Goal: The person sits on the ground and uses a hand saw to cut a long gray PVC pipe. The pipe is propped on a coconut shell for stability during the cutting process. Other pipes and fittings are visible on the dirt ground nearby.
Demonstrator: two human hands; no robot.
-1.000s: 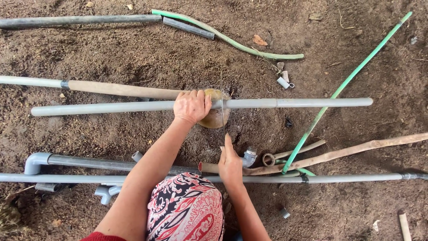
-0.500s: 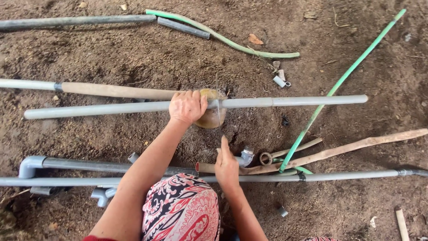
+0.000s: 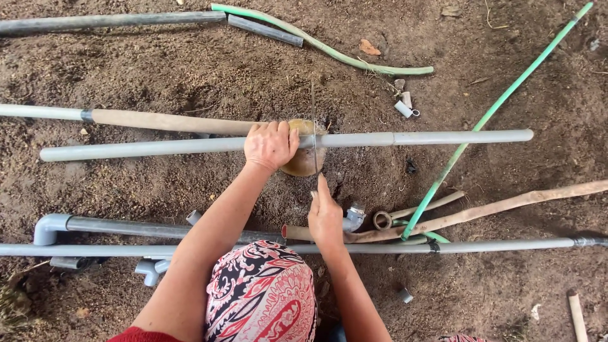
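Little has moved since the earlier frames: your left hand [image 3: 271, 144] stays clamped on the grey pipe [image 3: 158, 149], and your right hand [image 3: 325, 215] still works the saw blade [image 3: 314, 120], which now shows more plainly as a thin line crossing the pipe.

Pipe lies across the middle of the frame, left to right, resting over a round brown block [image 3: 305, 163] at centre. Your left fingers are curled together over the top of the pipe, thumb toward the blade, just left of it. Blade stands on edge, running up and down the frame, touching the pipe beside your thumb.

Your right hand sits below centre, fingers pressed together around the saw's near end, forefinger stretched out along it toward the pipe.

Patterned red cloth [image 3: 263, 294] at bottom centre, between your arms. Lower long pipe [image 3: 494, 244] crosses the frame under your right wrist. Elbow fitting [image 3: 45, 228] at lower left. Green hose [image 3: 487, 117] slants from upper right toward centre. Wooden stick [image 3: 506, 204] at right. Bare soil all round.
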